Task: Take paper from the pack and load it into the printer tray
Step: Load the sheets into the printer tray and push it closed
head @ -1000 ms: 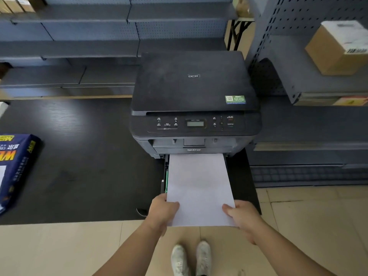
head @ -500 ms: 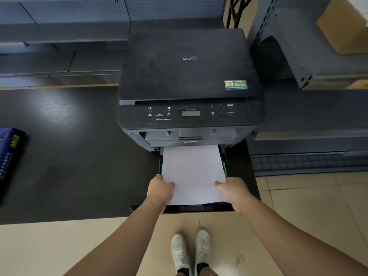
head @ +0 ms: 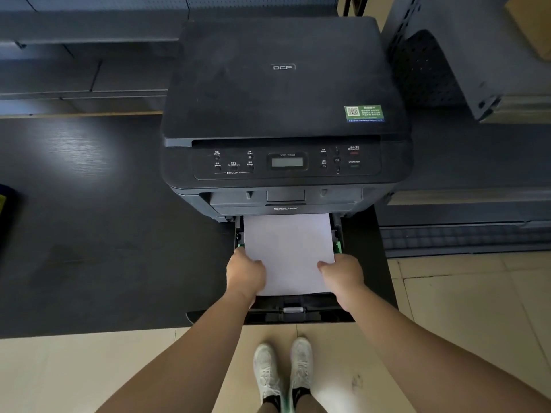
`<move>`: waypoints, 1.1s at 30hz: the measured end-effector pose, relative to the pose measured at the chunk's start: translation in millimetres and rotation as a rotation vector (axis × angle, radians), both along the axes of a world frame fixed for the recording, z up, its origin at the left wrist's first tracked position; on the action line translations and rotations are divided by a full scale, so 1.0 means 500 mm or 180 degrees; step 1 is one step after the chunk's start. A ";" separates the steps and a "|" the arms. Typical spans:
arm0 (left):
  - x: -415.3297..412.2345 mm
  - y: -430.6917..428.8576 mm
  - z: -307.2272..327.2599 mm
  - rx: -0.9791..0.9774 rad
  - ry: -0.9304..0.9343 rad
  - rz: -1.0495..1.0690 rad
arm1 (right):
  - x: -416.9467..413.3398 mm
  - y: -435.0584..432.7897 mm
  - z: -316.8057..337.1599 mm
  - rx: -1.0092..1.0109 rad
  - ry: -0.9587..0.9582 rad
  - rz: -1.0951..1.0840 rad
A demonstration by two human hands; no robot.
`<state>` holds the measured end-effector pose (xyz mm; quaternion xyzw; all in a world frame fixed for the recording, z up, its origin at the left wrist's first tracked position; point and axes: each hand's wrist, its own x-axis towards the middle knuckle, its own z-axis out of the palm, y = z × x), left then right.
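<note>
A black printer stands on a dark table. Its paper tray is pulled out toward me over the table's front edge. A white stack of paper lies in the tray, its far end under the printer body. My left hand grips the stack's near left edge. My right hand grips its near right edge. Only a dark blue sliver of the paper pack shows at the far left edge.
The dark table stretches left of the printer. Grey metal shelving stands at the right and behind. A cardboard box sits on the right shelf. My feet in white shoes stand on the tiled floor below the tray.
Both hands have pushed the paper stack farther into the tray and lowered it flat. The view has moved closer to the printer, and the paper pack has slid almost out of view.
</note>
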<state>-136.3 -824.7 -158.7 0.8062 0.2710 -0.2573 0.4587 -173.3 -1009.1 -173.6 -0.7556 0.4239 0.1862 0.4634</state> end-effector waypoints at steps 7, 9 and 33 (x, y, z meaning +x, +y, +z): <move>-0.003 -0.002 0.004 0.0122 -0.0016 -0.0090 | 0.006 0.010 0.001 -0.0226 -0.0018 0.0170; -0.006 -0.003 0.013 0.0257 -0.0025 -0.0164 | 0.009 0.008 0.003 -0.0221 -0.0020 0.0211; -0.040 0.045 0.066 0.1305 -0.0397 -0.0929 | -0.029 -0.046 0.058 -0.1268 -0.0435 0.1026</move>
